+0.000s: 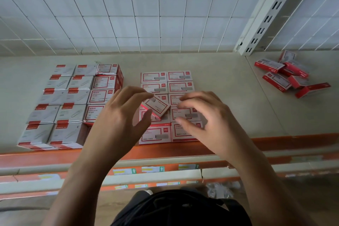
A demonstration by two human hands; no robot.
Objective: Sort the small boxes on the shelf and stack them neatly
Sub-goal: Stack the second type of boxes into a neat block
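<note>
A skewed box point(156, 107) lies on the staple stack point(180, 77), mid-shelf point(229, 88) and between both hands.
The left hand point(117, 115) pinches it, thumb against forefinger; the right hand point(203, 115) hovers at 3 o'clock, fingers loosely spread, empty. It looks like small, stiff card, probably dense — grip the long sides.

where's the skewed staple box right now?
Head view, centre: the skewed staple box is above the middle stack, pinched by the left hand, right hand beside it.

Printed "PAPER CLIPS" in red on the red-framed paper-clip boxes point(100, 95). Marked "24/6" along the lower edge of the staple boxes point(180, 87). White up-arrows on green on the shelf-edge labels point(153, 169). Other print too blurred to read.
</note>
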